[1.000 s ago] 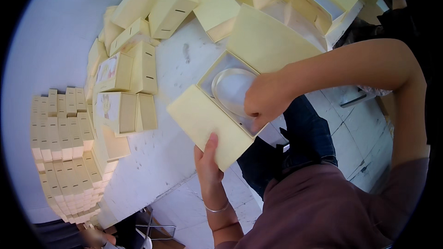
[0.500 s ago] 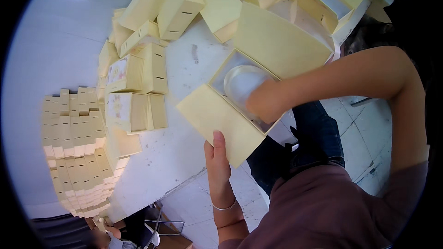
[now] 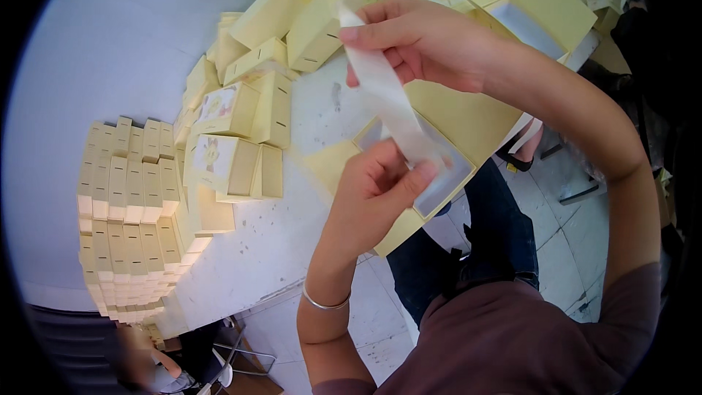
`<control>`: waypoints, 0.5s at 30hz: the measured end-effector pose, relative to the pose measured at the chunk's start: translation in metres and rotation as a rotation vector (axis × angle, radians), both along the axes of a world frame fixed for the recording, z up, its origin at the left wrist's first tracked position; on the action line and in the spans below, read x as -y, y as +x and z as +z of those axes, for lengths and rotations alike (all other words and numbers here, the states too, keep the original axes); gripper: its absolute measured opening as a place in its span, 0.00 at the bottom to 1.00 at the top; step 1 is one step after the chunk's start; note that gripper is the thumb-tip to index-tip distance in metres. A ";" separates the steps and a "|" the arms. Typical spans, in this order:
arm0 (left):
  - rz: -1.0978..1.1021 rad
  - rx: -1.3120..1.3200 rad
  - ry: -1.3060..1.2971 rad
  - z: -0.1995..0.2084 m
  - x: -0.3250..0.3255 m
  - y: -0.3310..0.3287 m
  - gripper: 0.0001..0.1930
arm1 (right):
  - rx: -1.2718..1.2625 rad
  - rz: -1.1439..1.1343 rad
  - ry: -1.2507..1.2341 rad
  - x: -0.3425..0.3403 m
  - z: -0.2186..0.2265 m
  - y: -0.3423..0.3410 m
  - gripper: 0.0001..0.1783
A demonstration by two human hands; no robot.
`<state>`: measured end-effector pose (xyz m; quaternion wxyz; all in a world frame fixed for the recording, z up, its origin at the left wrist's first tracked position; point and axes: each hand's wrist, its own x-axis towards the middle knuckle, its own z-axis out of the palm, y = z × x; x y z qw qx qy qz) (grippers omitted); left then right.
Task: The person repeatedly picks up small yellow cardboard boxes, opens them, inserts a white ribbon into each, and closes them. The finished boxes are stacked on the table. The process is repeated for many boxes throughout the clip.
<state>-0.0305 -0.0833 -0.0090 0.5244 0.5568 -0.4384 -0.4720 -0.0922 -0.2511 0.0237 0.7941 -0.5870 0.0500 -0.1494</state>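
Observation:
A white strip (image 3: 391, 106), looking like paper or thin plastic and a little blurred, slants across the space above an open cream box (image 3: 459, 189). My left hand (image 3: 369, 201) pinches its lower end between thumb and fingers. At the upper end, my right hand (image 3: 420, 40) grips the strip with thumb and fingers. The box has a pale grey inside, and its two cream flaps lie spread to either side. My left hand and forearm cover part of the near flap (image 3: 402, 232); the far flap (image 3: 453, 113) reaches under my right forearm.
Cream boxes with printed lids (image 3: 232, 164) stand at the left of the white table (image 3: 256, 249). Tall stacks of slotted boxes (image 3: 131, 190) rise farther left. Another open box (image 3: 523, 22) lies at the back right. A person (image 3: 164, 366) sits at the lower left.
My right hand has come up out of the box, where it was by a pale round loop. My left hand has left the near flap, and both hands now hold the white strip.

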 end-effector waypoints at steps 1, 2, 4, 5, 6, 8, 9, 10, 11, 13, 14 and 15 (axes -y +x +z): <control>-0.011 -0.026 -0.008 0.000 -0.001 0.001 0.13 | 0.015 -0.043 0.016 0.000 0.002 -0.003 0.10; -0.021 -0.051 -0.016 -0.001 -0.004 0.004 0.12 | 0.028 -0.060 0.035 0.005 0.002 -0.004 0.11; -0.015 -0.152 -0.017 -0.003 -0.014 0.010 0.09 | 0.052 -0.093 0.082 0.019 0.000 -0.010 0.12; 0.002 -0.227 -0.014 -0.004 -0.020 0.017 0.09 | 0.081 -0.105 0.074 0.025 -0.001 -0.013 0.09; 0.021 -0.301 -0.009 -0.005 -0.027 0.025 0.08 | 0.073 -0.135 0.071 0.031 -0.002 -0.015 0.09; 0.046 -0.119 0.063 -0.003 -0.038 0.036 0.07 | 0.057 -0.193 0.066 0.045 -0.002 -0.018 0.09; 0.071 -0.035 0.074 -0.003 -0.043 0.038 0.07 | 0.044 -0.302 0.151 0.055 -0.006 -0.017 0.13; 0.104 0.056 0.087 -0.001 -0.050 0.041 0.07 | 0.045 -0.268 0.163 0.066 -0.006 -0.017 0.15; 0.145 0.043 0.137 0.002 -0.059 0.048 0.06 | 0.046 -0.234 0.174 0.075 -0.005 -0.017 0.17; 0.171 0.081 0.151 0.004 -0.073 0.062 0.05 | -0.007 -0.216 0.169 0.082 0.000 -0.025 0.10; 0.181 0.100 0.157 0.005 -0.077 0.066 0.05 | -0.094 -0.215 0.075 0.088 0.000 -0.033 0.10; 0.209 0.134 0.161 0.005 -0.077 0.068 0.05 | -0.183 -0.216 -0.019 0.096 0.000 -0.043 0.10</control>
